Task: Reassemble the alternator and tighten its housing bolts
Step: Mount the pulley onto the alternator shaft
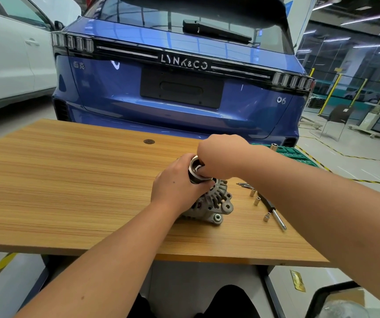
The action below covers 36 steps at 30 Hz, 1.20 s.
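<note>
A: Where is the alternator [212,203]?
B: Centre of the frame, on the table [69,180], well in from the near edge and nearer the right edge. The left half of the tabletop is bare wood.

A: And the hands?
B: The left hand [177,180] is curled round the pulley [195,169] on top. The right hand [221,154] comes over from the right, its fingertips reaching into the pulley's open end. What they pinch is hidden, so I cannot tell its grip.

A: What crowds it?
B: Just right, three sockets [257,200], a ratchet handle [273,212] and some thin bolts [244,185], partly under the right forearm. A green tray [296,154] sits at the far right corner, mostly hidden. A blue car [179,88] stands close behind the far edge.
</note>
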### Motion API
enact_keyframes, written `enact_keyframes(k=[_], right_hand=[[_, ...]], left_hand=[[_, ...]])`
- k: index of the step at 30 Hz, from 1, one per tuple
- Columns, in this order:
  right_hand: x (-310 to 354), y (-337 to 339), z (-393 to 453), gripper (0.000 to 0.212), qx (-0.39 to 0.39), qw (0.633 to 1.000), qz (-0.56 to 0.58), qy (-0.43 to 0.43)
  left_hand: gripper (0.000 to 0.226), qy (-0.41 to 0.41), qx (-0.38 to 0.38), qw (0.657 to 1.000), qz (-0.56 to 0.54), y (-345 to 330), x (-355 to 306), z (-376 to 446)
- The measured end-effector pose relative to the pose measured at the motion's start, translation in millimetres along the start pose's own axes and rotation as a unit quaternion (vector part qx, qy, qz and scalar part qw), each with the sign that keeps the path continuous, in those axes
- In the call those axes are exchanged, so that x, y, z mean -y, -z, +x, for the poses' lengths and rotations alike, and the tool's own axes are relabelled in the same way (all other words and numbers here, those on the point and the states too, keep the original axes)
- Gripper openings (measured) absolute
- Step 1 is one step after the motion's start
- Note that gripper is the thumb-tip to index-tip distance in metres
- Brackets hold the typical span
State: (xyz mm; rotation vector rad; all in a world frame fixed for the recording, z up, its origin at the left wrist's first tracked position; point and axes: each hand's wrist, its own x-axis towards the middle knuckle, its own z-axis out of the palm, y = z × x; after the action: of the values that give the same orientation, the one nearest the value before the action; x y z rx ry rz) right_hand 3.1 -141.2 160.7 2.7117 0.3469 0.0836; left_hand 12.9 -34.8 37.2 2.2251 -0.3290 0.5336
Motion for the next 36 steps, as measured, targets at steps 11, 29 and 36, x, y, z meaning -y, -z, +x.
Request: enact_keyframes(k=[11,29,36], right_hand=[[-1,-4,-2,0.020,-0.014,1.000,0.028,0.000],[-40,-18,-4,0.045,-0.070,0.959,0.271,-0.034],[-128,-90,24,0.031,-0.093,0.958,0.215,-0.166]], left_hand=[[0.051,0.000,-0.004,1.000,0.003,0,-1,0],[0.053,-0.005,-0.002,1.000,-0.005,2,0,-2],[0.060,-0.014,-0.013,1.000,0.008,0,4,-2]])
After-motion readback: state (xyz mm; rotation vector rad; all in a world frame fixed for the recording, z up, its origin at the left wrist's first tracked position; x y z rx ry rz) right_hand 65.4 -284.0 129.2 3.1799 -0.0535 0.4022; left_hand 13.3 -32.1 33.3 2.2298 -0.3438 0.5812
